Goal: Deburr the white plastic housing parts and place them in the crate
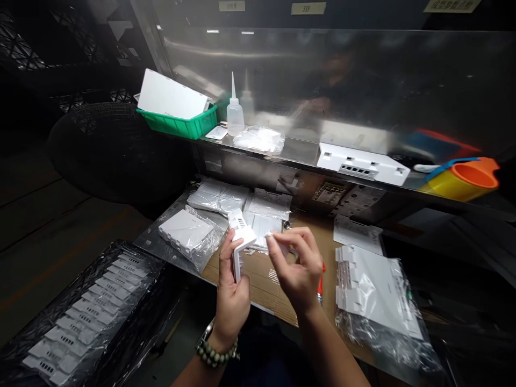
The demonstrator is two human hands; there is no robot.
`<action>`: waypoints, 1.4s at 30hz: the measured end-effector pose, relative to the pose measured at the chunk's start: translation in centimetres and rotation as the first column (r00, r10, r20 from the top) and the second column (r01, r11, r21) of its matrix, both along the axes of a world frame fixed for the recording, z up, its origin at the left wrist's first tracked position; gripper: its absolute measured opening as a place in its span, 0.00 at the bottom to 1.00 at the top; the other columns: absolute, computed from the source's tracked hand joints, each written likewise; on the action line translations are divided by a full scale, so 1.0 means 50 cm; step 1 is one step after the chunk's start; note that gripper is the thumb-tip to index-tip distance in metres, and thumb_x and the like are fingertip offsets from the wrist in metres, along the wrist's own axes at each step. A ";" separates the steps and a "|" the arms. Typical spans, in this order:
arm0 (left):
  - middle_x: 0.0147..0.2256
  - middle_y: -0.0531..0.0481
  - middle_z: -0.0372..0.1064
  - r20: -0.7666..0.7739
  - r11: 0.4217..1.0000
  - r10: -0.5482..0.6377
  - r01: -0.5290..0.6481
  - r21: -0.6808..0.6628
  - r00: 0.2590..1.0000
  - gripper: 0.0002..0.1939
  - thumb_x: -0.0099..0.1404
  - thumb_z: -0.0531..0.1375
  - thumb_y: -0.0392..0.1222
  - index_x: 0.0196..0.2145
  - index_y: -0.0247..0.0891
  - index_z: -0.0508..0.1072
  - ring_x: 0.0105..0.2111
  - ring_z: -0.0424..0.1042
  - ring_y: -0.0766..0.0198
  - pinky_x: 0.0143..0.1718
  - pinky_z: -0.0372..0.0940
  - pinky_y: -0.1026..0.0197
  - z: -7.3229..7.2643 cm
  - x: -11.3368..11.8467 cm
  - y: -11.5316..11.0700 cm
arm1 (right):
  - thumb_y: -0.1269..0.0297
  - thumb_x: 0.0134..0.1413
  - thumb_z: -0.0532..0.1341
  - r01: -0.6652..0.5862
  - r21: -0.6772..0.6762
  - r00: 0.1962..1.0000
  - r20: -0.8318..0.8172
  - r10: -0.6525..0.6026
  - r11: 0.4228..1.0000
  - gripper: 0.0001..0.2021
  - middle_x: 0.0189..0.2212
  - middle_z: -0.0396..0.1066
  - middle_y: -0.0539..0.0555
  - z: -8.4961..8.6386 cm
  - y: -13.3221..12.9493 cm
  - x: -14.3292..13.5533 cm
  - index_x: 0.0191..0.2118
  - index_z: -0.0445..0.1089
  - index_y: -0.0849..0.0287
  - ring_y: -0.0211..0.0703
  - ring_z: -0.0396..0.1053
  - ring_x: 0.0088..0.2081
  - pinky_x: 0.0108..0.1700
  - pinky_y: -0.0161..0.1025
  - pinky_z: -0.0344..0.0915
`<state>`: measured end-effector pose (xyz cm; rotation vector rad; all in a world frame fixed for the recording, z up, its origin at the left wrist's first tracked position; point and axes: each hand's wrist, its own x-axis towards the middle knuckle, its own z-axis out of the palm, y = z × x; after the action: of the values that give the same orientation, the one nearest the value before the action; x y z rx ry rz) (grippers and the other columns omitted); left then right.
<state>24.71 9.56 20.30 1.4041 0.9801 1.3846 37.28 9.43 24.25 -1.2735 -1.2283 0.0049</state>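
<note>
My left hand [233,301] is closed around a white plastic housing [243,232] with a row of dark slots, held up on edge above the bench. To its right, my right hand [296,263] is raised with thumb and index finger pinched together. A small white piece [269,235] shows at those fingertips, too small to name exactly. It is apart from the housing. Behind the hands lies a stack of white parts [264,226], partly hidden by the housing and the right hand.
Bagged white housings lie left [187,231] and right [377,290] on the cardboard-covered bench [258,274]. A black-lined tray [108,258] of housings stands lower left. The shelf bears a green bin [177,124], a dropper bottle [235,115], a white housing [363,164] and a yellow-orange tape roll [463,180].
</note>
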 end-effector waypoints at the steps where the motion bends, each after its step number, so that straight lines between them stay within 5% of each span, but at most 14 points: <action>1: 0.72 0.57 0.51 0.014 1.000 -0.010 0.011 -0.014 1.000 0.36 0.65 0.54 0.23 0.63 0.57 0.66 0.74 0.45 0.56 0.74 0.41 0.49 0.000 0.000 0.000 | 0.71 0.61 0.66 -0.030 0.001 0.999 0.018 0.030 1.000 0.04 0.33 0.70 0.51 -0.001 0.000 -0.002 0.40 0.77 0.55 0.39 0.70 0.31 0.34 0.39 0.70; 13: 0.72 0.57 0.50 0.103 0.991 -0.028 0.041 -0.131 0.994 0.39 0.62 0.53 0.21 0.65 0.55 0.63 0.73 0.45 0.60 0.74 0.41 0.53 0.006 -0.003 0.014 | 0.64 0.62 0.66 0.012 -0.065 0.995 -0.097 -0.019 0.998 0.04 0.33 0.72 0.51 -0.042 0.040 0.055 0.38 0.79 0.54 0.41 0.69 0.35 0.40 0.41 0.68; 16: 0.72 0.59 0.50 0.117 0.983 -0.031 0.051 -0.176 0.993 0.41 0.61 0.54 0.22 0.65 0.57 0.63 0.73 0.45 0.60 0.74 0.41 0.55 0.003 -0.007 0.018 | 0.59 0.65 0.63 0.091 -0.210 0.993 -0.048 -0.103 0.974 0.10 0.39 0.74 0.54 -0.128 0.084 0.117 0.45 0.79 0.57 0.42 0.71 0.40 0.43 0.40 0.68; 18: 0.72 0.59 0.50 0.128 0.977 -0.028 0.054 -0.206 0.991 0.41 0.60 0.55 0.23 0.65 0.58 0.63 0.73 0.46 0.59 0.73 0.43 0.55 0.001 -0.011 0.020 | 0.56 0.67 0.58 0.206 -0.440 0.978 0.054 -0.203 0.874 0.16 0.45 0.73 0.58 -0.210 0.120 0.176 0.48 0.78 0.60 0.44 0.72 0.44 0.43 0.39 0.68; 21: 0.73 0.57 0.50 0.128 0.959 -0.024 0.059 -0.276 0.992 0.42 0.59 0.56 0.24 0.66 0.58 0.61 0.72 0.49 0.55 0.72 0.48 0.52 -0.004 -0.017 0.023 | 0.60 0.65 0.58 0.275 -0.591 0.960 0.125 -0.250 0.758 0.15 0.42 0.73 0.62 -0.325 0.157 0.261 0.43 0.78 0.66 0.46 0.72 0.41 0.44 0.42 0.68; 25: 0.72 0.55 0.52 0.134 0.943 -0.006 0.051 -0.330 0.991 0.42 0.58 0.56 0.25 0.66 0.56 0.62 0.72 0.51 0.51 0.72 0.48 0.47 -0.014 -0.017 0.029 | 0.61 0.64 0.63 0.280 -0.704 0.960 0.212 -0.183 0.653 0.09 0.41 0.73 0.55 -0.409 0.170 0.320 0.41 0.75 0.62 0.43 0.71 0.39 0.45 0.43 0.68; 29: 0.73 0.57 0.51 0.129 0.946 -0.006 0.048 -0.320 0.992 0.43 0.57 0.56 0.24 0.66 0.59 0.62 0.72 0.52 0.52 0.72 0.47 0.47 -0.034 -0.013 0.035 | 0.66 0.61 0.63 0.275 -0.751 0.955 0.286 -0.080 0.600 0.06 0.45 0.73 0.57 -0.425 0.182 0.327 0.40 0.78 0.59 0.48 0.68 0.48 0.49 0.42 0.65; 34: 0.73 0.58 0.49 0.094 0.952 -0.005 0.034 -0.305 0.996 0.44 0.59 0.55 0.25 0.68 0.61 0.59 0.72 0.50 0.54 0.73 0.46 0.48 -0.054 -0.013 0.035 | 0.70 0.59 0.61 0.292 -0.776 0.943 0.330 -0.036 0.559 0.10 0.43 0.73 0.62 -0.417 0.198 0.324 0.37 0.82 0.60 0.53 0.65 0.48 0.48 0.43 0.62; 42: 0.73 0.58 0.50 0.003 0.988 0.010 -0.009 -0.157 1.000 0.42 0.61 0.52 0.22 0.67 0.57 0.61 0.73 0.46 0.59 0.74 0.41 0.51 -0.053 -0.009 0.046 | 0.71 0.54 0.63 0.253 -0.749 0.962 0.264 -0.075 0.612 0.08 0.38 0.74 0.60 -0.382 0.197 0.319 0.32 0.82 0.59 0.52 0.67 0.44 0.45 0.43 0.62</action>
<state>24.24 11.84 17.67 1.2809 1.0707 1.2870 53.23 19.27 5.13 -2.2080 -1.3270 0.3167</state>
